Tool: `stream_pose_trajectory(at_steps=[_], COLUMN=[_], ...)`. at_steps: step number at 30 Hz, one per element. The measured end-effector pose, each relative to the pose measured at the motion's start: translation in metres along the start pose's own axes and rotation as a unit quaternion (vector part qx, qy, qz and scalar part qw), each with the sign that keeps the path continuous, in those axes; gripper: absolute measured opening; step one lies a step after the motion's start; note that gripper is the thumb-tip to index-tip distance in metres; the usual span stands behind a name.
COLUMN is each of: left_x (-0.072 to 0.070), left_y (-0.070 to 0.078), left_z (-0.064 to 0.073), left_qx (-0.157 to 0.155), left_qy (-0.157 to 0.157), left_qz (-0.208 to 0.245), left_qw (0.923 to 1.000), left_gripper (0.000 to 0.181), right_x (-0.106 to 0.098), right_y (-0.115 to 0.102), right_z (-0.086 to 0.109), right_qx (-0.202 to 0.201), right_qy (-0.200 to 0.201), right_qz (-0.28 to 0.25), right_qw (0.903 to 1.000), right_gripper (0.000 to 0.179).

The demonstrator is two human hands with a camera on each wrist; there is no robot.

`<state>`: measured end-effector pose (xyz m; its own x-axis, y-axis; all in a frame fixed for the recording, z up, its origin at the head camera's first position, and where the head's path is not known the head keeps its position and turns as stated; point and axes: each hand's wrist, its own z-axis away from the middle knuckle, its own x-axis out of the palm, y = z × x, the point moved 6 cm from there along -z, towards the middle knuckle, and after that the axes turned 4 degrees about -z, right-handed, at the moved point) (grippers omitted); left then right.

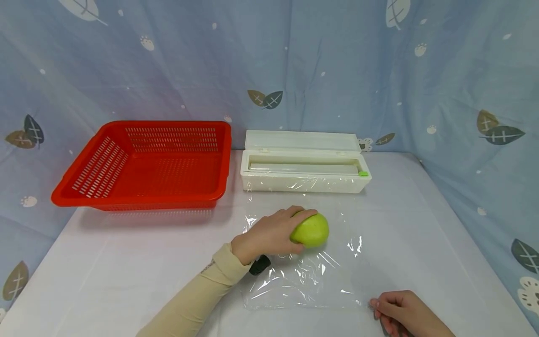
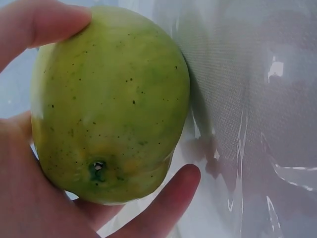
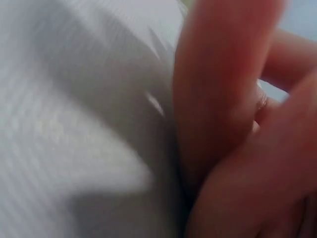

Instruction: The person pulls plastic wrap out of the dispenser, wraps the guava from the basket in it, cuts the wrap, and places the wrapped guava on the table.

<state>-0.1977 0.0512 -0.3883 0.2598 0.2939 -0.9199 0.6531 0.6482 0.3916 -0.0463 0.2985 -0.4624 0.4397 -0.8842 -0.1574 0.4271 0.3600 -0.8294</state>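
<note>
My left hand [image 1: 275,232] grips a green apple [image 1: 312,231] from its left side, low over a sheet of clear plastic wrap [image 1: 303,285]. Up close in the left wrist view, the apple [image 2: 114,99] shows dark specks and a small stem hollow; thumb and fingers curve around it. At the sheet's near right corner, my right hand [image 1: 406,311] has its fingers curled, with thumb and forefinger together at the wrap's edge. The right wrist view is blurred, with the curled fingers [image 3: 218,99] close against the white surface.
A white wrap dispenser [image 1: 305,183] stands at the back with its lid raised; the sheet runs forward from it. A green slider [image 1: 363,173] sits at its right end. The red plastic basket [image 1: 139,201] is at the back left. A patterned blue curtain [image 1: 320,70] hangs behind the white table [image 1: 421,224].
</note>
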Motion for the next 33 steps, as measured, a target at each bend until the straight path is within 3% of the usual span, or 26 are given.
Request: stream_pose_trajectory(at_steps=[6, 12, 19, 25, 33], left_x=[0.0, 0.001, 0.0, -0.001, 0.0], left_y=[0.0, 0.001, 0.001, 0.002, 0.002], left_z=[0.001, 0.0, 0.001, 0.002, 0.002], left_qx=[-0.009, -0.013, -0.014, -0.015, -0.016], left_qy=[0.003, 0.005, 0.006, 0.004, 0.003], left_qz=[-0.006, 0.0, -0.006, -0.01, -0.009], left_qw=[0.9999, 0.9999, 0.9999, 0.9998, 0.9998], left_gripper=[0.075, 0.073, 0.073, 0.073, 0.073], right_x=[0.003, 0.005, 0.009, 0.011, 0.021], right_y=[-0.004, -0.014, -0.042, -0.076, -0.128], right_z=[0.002, 0.004, 0.012, 0.012, -0.003], right_qx=[-0.019, -0.085, -0.168, -0.212, -0.294], right_qy=[-0.045, -0.078, -0.133, -0.103, -0.071], right_qz=[-0.037, -0.048, -0.062, -0.046, 0.004], right_qw=[0.9981, 0.9921, 0.9747, 0.9707, 0.9532], right_gripper=[0.037, 0.031, 0.031, 0.033, 0.029])
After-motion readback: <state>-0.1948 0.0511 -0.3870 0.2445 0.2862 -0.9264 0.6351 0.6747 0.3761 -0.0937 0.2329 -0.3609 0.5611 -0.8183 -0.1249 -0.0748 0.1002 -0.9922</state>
